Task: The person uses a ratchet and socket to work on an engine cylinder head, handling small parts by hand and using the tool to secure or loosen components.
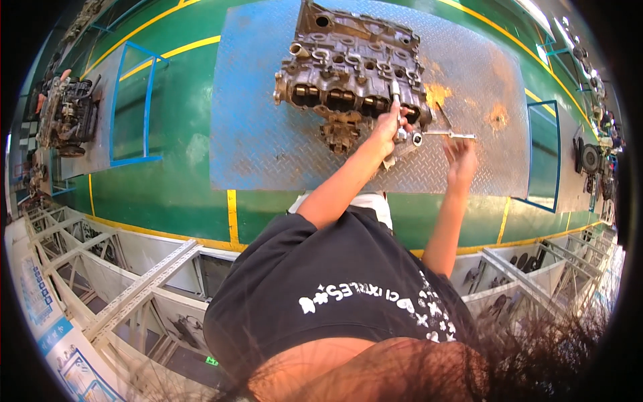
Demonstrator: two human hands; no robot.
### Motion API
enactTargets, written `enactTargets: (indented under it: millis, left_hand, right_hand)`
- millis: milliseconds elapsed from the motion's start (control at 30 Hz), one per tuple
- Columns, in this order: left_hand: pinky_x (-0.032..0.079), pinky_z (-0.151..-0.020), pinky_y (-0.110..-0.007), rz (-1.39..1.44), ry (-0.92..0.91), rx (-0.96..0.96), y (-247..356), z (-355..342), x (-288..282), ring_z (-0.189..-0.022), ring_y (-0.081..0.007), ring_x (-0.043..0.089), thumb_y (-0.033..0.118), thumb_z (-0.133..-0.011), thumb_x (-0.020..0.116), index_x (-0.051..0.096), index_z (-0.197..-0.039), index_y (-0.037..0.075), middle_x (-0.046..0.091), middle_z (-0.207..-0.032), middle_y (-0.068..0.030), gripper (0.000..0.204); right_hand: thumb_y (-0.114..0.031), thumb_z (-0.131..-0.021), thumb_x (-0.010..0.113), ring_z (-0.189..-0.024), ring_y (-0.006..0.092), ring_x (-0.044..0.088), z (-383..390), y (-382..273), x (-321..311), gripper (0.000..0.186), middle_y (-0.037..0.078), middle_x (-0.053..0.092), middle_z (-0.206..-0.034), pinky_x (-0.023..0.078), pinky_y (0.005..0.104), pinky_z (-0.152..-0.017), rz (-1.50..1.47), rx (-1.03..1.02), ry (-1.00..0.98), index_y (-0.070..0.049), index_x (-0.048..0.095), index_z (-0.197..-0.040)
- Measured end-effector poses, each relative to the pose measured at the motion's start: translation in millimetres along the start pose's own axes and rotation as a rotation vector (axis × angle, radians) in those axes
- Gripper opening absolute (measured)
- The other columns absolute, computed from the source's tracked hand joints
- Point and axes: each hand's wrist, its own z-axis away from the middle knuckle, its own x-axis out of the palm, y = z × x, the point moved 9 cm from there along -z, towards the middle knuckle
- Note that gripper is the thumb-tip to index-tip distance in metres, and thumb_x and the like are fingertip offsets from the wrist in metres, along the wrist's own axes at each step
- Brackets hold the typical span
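Note:
A bare engine cylinder block (355,67), dark and greasy, lies on the metal-plated table (268,161). My left hand (388,128) is closed around a silver socket wrench with an extension bar (395,92), which points up onto the block's near right part. From the wrench head beside this hand, a thin silver handle (457,135) runs out to the right. Just below that handle is my right hand (461,159), its fingers stretched up and apart, slightly blurred. Whether its fingertips touch the handle I cannot tell. A brownish metal part (340,134) sits at the block's near side.
Rust and yellow stains mark the table's right half. Another engine (70,117) stands on a blue-framed stand at the left, and further machinery (591,159) at the right. Behind me run pale metal frames (144,288). The floor (184,144) is green with yellow lines.

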Motion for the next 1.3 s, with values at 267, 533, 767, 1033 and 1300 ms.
enactTargets:
  millis: [267,533,767,1033,1300]
  left_hand:
    - [0.057,-0.078,-0.035,0.339,-0.081,-0.104,-2.5,1.0,2.8,-0.053,-0.0129,0.051,0.046,-0.095,0.061,0.058,-0.098,0.006,0.042,-0.055,0.0060,0.040]
    - [0.056,-0.083,-0.033,0.439,-0.169,-0.138,-12.4,0.6,10.8,-0.054,-0.0131,0.053,0.045,-0.092,0.066,0.059,-0.095,0.008,0.044,-0.055,0.0059,0.038]
    - [0.052,-0.077,-0.031,0.388,-0.300,-0.079,3.0,7.5,9.3,-0.061,-0.0132,0.054,0.043,-0.095,0.063,0.059,-0.095,0.007,0.051,-0.061,0.0065,0.037]
    - [0.050,-0.068,-0.026,0.194,-0.104,-0.201,0.6,16.3,-2.8,-0.068,-0.0097,0.059,0.032,-0.096,0.065,0.064,-0.095,0.012,0.059,-0.070,0.0075,0.020]
    - [0.052,-0.063,-0.027,0.175,-0.153,-0.056,-5.7,4.6,6.6,-0.068,-0.0130,0.060,0.040,-0.094,0.066,0.063,-0.104,0.005,0.058,-0.068,0.0037,0.036]
  right_hand:
    - [-0.024,-0.100,0.049,-0.095,0.0178,0.061,53.2,-38.9,67.2,0.029,0.010,0.067,-0.104,0.045,0.0302,-0.090,0.519,-0.466,-0.029,0.000,0.060,-0.112]
    - [-0.056,-0.097,0.049,-0.116,0.0390,0.055,70.0,164.8,34.8,0.071,0.022,0.055,-0.123,0.045,0.0484,-0.103,-0.748,0.763,0.005,0.007,0.045,-0.128]
    - [-0.040,-0.102,0.053,-0.091,0.0185,0.062,66.0,6.2,56.7,0.038,0.008,0.063,-0.108,0.053,0.0323,-0.080,-0.178,-0.231,0.069,-0.006,0.055,-0.118]
    - [-0.026,-0.094,0.067,-0.079,0.0188,0.061,137.8,-60.7,202.1,0.029,0.013,0.065,-0.087,0.048,0.0333,-0.073,0.581,-0.838,-0.358,-0.001,0.058,-0.105]
    - [-0.045,-0.103,0.042,-0.083,0.0212,0.062,15.7,127.4,-4.0,0.043,0.006,0.064,-0.083,0.054,0.0373,-0.071,-0.408,0.667,0.227,-0.006,0.061,-0.097]
